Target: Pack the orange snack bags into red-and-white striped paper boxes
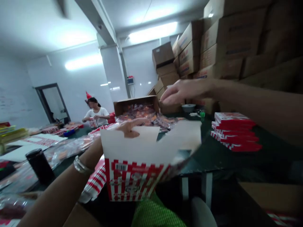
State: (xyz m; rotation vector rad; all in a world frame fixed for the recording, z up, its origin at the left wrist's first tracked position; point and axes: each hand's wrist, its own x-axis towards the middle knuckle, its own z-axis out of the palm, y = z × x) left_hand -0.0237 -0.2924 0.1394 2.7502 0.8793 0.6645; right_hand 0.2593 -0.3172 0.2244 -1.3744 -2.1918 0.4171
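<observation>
A red-and-white striped carton (132,176) with raised white flaps stands tilted in front of me, above my lap. My left hand (131,126) is at its rear upper edge, gripping the white flap; part of the hand is hidden behind it. A silver bracelet circles that wrist. Up and to the right, my right hand (177,91) is in the air, slightly blurred, its fingers loosely apart and pointing left, with nothing visible in them. Beneath and beyond the hands, an open cardboard box (134,102) is filled with clear-wrapped packets (142,112) showing orange contents.
Flattened red-and-white cartons (234,130) are piled on the dark table (201,159) at right. A black cylinder (39,165) stands at left among wrapped packets. Brown boxes (227,41) tower behind. Another person (98,115) sits at the far left end, holding a striped carton.
</observation>
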